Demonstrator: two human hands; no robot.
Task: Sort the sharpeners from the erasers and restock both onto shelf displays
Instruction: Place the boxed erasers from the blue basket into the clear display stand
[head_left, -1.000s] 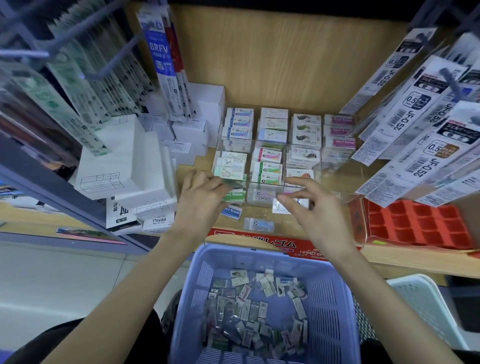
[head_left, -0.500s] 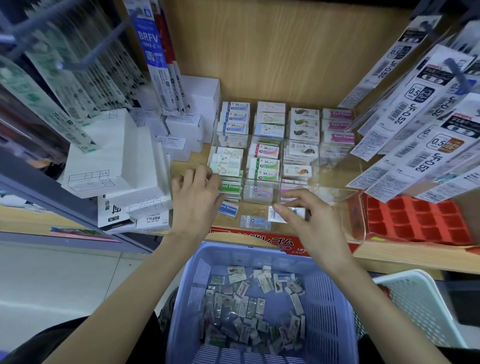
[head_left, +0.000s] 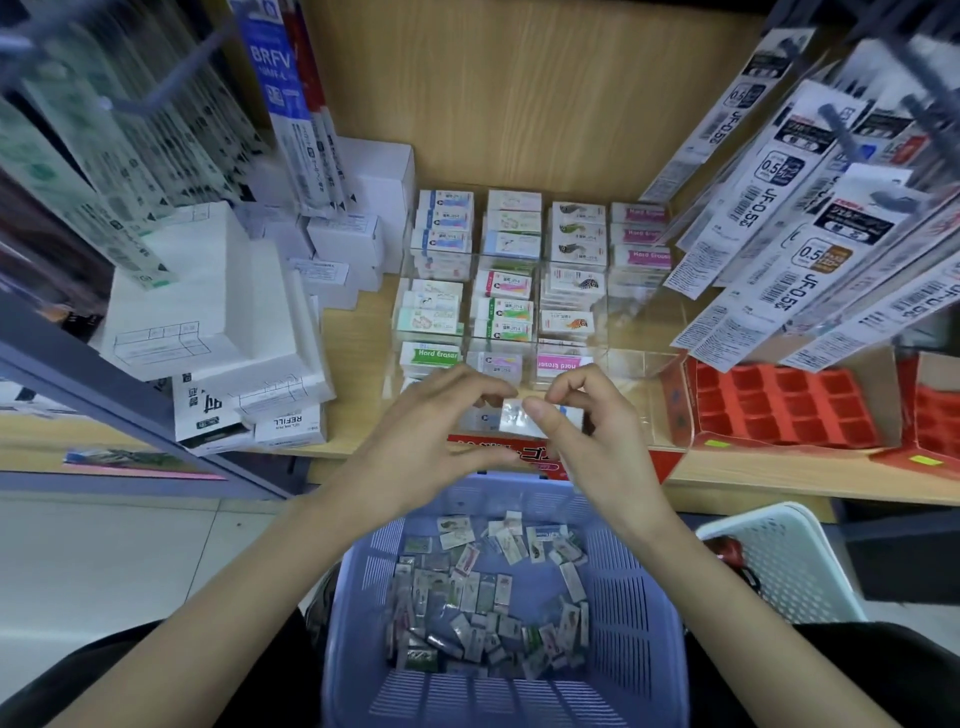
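Observation:
My left hand (head_left: 426, 441) and my right hand (head_left: 592, 441) meet at the shelf's front edge, both pinching a small clear-wrapped eraser (head_left: 515, 417) between fingertips and thumbs. Another wrapped eraser (head_left: 480, 418) lies on the shelf just left of it. Behind my hands a clear acrylic display (head_left: 631, 364) holds rows of boxed erasers (head_left: 506, 283) in blue, green, pink and white sleeves; its front-right compartment looks bare. Below my arms a blue plastic basket (head_left: 652, 597) holds several loose wrapped erasers (head_left: 483, 597). I cannot make out any sharpeners.
Stacked white boxes (head_left: 208, 312) fill the shelf's left side. Hanging refill packs (head_left: 810, 218) crowd in from the right, and more refill packs (head_left: 291, 104) hang at left. A red moulded tray (head_left: 779, 405) sits at right, a white basket (head_left: 789, 561) beside the blue one.
My left hand has drawn back from the display's front-left compartments toward me. Both hands have come together at the shelf front around the wrapped eraser that my right hand was holding.

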